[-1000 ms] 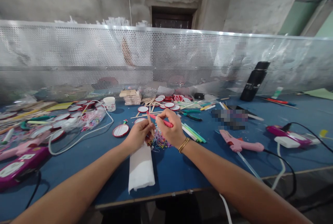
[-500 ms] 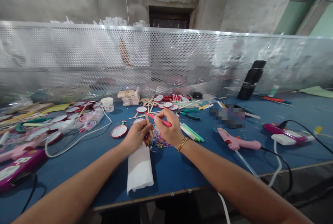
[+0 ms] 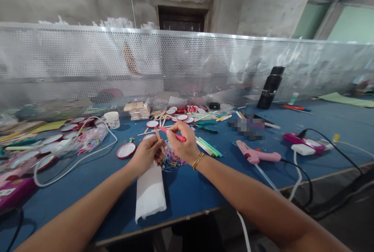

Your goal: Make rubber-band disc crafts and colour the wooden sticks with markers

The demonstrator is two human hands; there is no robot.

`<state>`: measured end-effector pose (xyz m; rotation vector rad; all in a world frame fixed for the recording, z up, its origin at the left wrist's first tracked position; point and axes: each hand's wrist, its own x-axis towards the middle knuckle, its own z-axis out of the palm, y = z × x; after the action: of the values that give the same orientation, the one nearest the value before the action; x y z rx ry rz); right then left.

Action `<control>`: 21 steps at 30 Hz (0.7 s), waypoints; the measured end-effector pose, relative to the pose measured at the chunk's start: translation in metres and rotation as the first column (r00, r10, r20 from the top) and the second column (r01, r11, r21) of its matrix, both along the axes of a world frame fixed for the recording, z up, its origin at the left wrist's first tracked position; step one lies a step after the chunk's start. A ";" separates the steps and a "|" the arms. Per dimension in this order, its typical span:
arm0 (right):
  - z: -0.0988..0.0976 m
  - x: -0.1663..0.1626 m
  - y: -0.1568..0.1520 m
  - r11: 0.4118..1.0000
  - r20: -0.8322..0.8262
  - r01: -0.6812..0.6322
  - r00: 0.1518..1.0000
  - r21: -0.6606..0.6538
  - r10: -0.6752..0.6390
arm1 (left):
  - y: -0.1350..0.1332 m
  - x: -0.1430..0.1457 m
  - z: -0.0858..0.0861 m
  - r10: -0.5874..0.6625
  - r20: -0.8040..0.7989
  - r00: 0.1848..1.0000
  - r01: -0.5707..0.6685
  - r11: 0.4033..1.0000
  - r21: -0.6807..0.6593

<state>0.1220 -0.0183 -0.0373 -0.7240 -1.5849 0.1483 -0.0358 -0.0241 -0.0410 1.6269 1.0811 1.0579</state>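
My left hand (image 3: 148, 151) pinches a wooden craft stick (image 3: 159, 138) and holds it upright above the table. Closed round a red marker pen (image 3: 175, 135), my right hand (image 3: 186, 142) keeps its tip at the upper end of the stick. Behind and below the hands lies a heap of colourful rubber bands (image 3: 173, 157), partly hidden by them. A folded white tissue (image 3: 150, 195) lies below my left hand. To its left is a white bottle cap with a red rim (image 3: 126, 150).
A pink glue gun (image 3: 257, 153) with a cord lies at the right, near green and white glue sticks (image 3: 209, 146). Pliers (image 3: 207, 128), a black bottle (image 3: 270, 88) and a paper cup (image 3: 112, 119) stand or lie farther back. A perforated metal screen (image 3: 187, 68) borders the table.
The view has swung slightly right, so everything appears shifted to the left. Both hands keep the same hold, with the marker's tip still at the stick's upper end.
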 end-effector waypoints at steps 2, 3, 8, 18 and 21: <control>0.001 0.000 0.000 1.000 0.004 0.000 1.000 -0.002 0.000 | 0.000 0.001 0.001 -0.006 -0.003 1.000 0.006 1.000 0.007; 0.001 0.000 0.000 1.000 0.006 -0.003 1.000 -0.004 0.003 | 0.000 0.001 0.001 -0.009 -0.004 1.000 0.009 1.000 0.014; 0.001 0.000 0.002 0.998 -0.009 -0.058 0.998 -0.018 0.058 | 0.000 0.001 0.000 -0.005 -0.029 1.000 0.006 0.999 0.041; -0.006 -0.004 0.004 0.989 0.024 -0.096 0.995 -0.113 0.100 | 0.001 -0.002 -0.001 -0.002 -0.036 0.999 0.004 0.999 0.051; -0.005 -0.005 0.006 0.982 0.055 -0.069 0.995 -0.174 0.080 | 0.001 -0.002 -0.001 0.007 -0.048 0.999 -0.004 0.998 0.060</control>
<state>0.1172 -0.0119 -0.0427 -0.8098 -1.6736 0.3239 -0.0378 -0.0227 -0.0418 1.7056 1.0955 1.0691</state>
